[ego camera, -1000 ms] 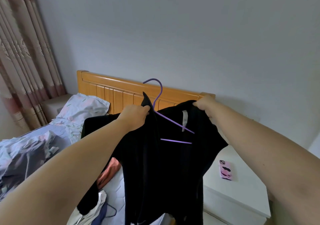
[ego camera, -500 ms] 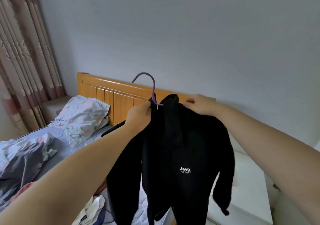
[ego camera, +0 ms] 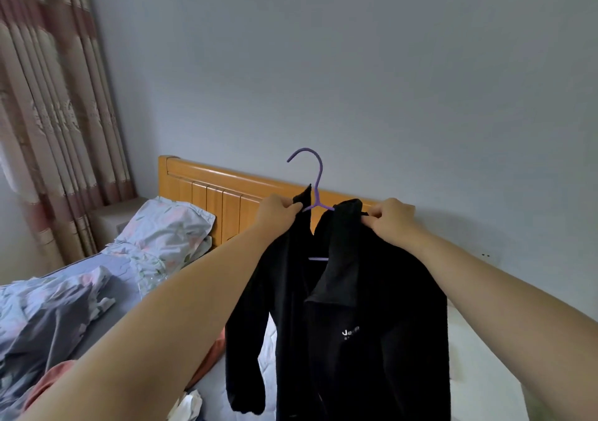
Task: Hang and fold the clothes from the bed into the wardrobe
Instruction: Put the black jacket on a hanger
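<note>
Black jacket (ego camera: 372,323) hung on a purple hanger (ego camera: 318,177), held up in the air beside the bed (ego camera: 106,263), in front of the wall. Left hand (ego camera: 278,211) pinches the left collar edge at the hanger's arm; right hand (ego camera: 390,221) pinches the right collar. The hook stands free above both hands. On the bed lie a floral pillow (ego camera: 168,229) against the wooden headboard (ego camera: 226,190), a rumpled quilt (ego camera: 48,310), an orange garment (ego camera: 48,378) and a white garment (ego camera: 189,407).

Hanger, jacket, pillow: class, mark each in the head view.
hanger (ego camera: 321,169), head view, on its hook.
jacket (ego camera: 372,372), head view, below the chest logo.
pillow (ego camera: 168,226), head view, on its middle.
</note>
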`<state>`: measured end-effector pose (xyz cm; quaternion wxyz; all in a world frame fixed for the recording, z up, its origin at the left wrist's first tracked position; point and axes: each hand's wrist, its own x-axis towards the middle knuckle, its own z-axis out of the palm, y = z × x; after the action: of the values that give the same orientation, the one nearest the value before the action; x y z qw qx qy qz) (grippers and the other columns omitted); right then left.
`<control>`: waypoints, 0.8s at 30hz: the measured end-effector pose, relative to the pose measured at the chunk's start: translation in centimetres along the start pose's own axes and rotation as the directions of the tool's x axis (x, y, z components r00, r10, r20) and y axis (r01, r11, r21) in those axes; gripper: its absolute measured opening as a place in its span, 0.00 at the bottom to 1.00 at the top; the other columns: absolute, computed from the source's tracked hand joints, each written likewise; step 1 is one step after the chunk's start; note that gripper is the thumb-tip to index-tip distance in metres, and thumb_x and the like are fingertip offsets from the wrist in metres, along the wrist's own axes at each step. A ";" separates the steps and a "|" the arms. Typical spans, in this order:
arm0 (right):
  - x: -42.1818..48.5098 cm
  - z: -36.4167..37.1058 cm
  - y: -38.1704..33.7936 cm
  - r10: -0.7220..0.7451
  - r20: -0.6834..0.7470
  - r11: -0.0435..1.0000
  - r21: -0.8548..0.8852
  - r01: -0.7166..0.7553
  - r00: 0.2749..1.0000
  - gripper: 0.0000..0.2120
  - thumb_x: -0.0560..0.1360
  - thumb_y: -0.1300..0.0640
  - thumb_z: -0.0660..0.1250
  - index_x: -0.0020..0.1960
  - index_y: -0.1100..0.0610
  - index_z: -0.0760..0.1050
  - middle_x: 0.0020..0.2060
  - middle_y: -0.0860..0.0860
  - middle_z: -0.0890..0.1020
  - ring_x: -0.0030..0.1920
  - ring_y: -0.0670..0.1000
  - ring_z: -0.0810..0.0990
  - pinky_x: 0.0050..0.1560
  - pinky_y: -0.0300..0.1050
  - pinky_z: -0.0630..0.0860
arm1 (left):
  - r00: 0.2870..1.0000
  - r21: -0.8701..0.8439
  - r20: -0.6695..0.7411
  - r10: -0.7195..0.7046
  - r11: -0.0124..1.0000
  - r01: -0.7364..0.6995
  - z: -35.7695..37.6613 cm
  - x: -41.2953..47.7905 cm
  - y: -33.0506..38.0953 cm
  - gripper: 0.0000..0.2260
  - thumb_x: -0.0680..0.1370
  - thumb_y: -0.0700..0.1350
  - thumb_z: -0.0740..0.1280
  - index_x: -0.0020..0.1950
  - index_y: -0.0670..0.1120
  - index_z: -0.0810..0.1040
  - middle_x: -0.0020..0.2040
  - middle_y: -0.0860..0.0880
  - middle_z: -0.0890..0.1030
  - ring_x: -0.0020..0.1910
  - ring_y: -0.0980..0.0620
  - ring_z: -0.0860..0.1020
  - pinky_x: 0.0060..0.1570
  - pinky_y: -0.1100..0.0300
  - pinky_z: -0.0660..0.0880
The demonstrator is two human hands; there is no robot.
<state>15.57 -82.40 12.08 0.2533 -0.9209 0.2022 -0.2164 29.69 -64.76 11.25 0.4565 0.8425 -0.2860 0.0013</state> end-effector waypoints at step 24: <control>0.3 0.6 4.1 0.067 -0.158 0.968 0.249 -0.026 0.985 0.18 0.75 0.54 0.69 0.30 0.64 0.76 0.40 0.63 0.81 0.43 0.61 0.80 0.47 0.49 0.75 | 0.948 0.459 0.165 0.272 0.830 -0.318 -3.1 0.4 -4.6 0.18 0.80 0.53 0.61 0.68 0.48 0.71 0.63 0.48 0.75 0.61 0.48 0.74 0.60 0.53 0.71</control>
<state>15.06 -85.54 9.46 0.3527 -0.8564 0.2157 -0.3093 33.00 -60.68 9.64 0.2142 0.8738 -0.4241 0.1037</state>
